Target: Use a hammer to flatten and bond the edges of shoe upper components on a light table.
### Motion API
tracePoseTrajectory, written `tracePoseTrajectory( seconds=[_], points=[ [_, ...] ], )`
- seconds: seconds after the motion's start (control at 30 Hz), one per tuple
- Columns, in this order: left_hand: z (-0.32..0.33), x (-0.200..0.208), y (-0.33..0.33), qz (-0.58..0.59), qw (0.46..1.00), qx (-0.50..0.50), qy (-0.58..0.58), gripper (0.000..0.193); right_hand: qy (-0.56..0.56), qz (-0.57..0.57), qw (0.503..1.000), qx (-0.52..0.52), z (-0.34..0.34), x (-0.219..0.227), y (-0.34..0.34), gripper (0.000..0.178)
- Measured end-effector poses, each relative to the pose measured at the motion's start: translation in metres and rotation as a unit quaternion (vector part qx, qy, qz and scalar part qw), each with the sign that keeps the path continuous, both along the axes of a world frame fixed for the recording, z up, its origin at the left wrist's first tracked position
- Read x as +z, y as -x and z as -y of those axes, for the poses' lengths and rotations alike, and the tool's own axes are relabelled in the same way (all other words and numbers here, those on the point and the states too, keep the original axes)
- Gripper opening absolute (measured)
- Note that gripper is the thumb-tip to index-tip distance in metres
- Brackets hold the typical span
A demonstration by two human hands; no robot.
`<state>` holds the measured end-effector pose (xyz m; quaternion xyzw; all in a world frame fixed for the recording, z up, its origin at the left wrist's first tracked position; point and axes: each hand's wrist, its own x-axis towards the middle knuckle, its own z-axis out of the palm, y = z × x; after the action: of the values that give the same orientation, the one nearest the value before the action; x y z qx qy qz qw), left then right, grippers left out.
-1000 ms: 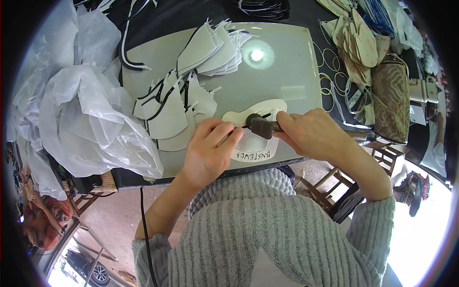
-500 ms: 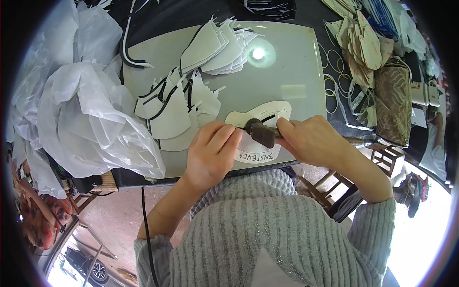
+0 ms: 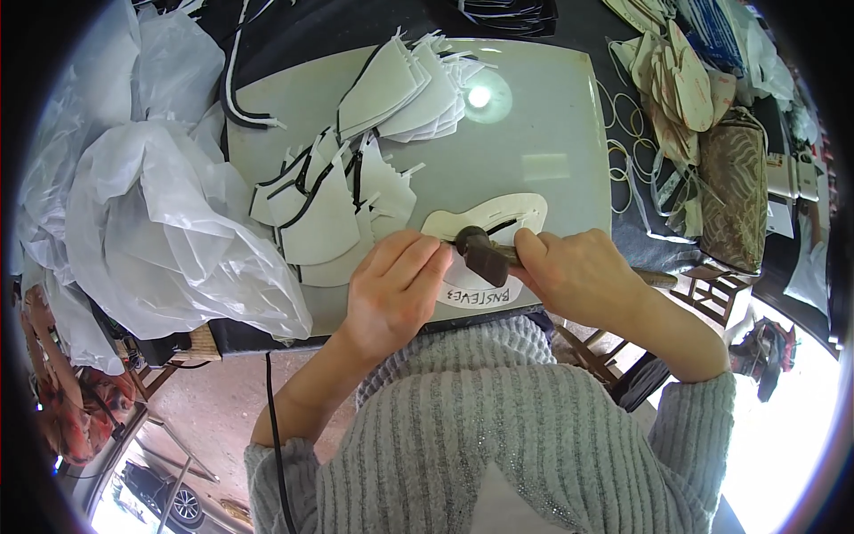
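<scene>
The cream pattern (image 3: 527, 206), a smooth curved shape with rounded ends, lies by the board's near edge, right of its middle, against a white piece (image 3: 476, 297) with a round, lettered rim. Over both is the hammer (image 3: 486, 260), its blocky head dark and dull; whether it touches them I cannot tell. The right hand (image 3: 574, 267) is wrapped round its handle, palm down, thumb side toward the head. The left hand (image 3: 396, 285) is bent, fingers drawn together in a narrow pinch at the pattern's left end; what they grip, if anything, is hidden. Toward the left edge of the glossy grey board (image 3: 543, 116) lie flat white panels (image 3: 325, 214) with black trim. Crumpled, translucent plastic (image 3: 178, 231) overlaps its near left corner.
</scene>
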<state>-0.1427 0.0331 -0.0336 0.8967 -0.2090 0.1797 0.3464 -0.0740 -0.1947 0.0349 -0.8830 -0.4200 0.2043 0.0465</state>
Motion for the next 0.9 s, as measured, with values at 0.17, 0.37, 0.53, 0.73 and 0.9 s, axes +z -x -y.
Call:
tracePoseTrajectory(
  seconds=[0.17,0.37,0.53,0.73,0.9],
  points=[
    [-0.001,0.004,-0.001,0.002,1.0,-0.004,-0.004,0.023,-0.012,0.009,1.0,-0.01,-0.008,-0.001,0.004,0.024],
    [0.001,0.005,0.004,0.021,0.999,0.017,-0.035,0.02,-0.04,0.001,0.999,-0.036,-0.015,0.002,0.006,0.019],
    [0.001,0.008,0.008,0.015,0.999,0.025,-0.034,0.017,-0.184,0.064,0.978,-0.073,-0.012,0.01,0.012,0.026],
    [0.002,0.004,0.013,0.023,0.999,0.031,-0.03,0.018,-0.083,0.012,0.994,-0.063,-0.019,0.007,0.012,0.027],
    [0.001,0.004,0.011,0.015,0.999,0.029,-0.022,0.017,-0.049,0.03,0.996,-0.065,-0.022,-0.005,0.016,0.029]
  ],
)
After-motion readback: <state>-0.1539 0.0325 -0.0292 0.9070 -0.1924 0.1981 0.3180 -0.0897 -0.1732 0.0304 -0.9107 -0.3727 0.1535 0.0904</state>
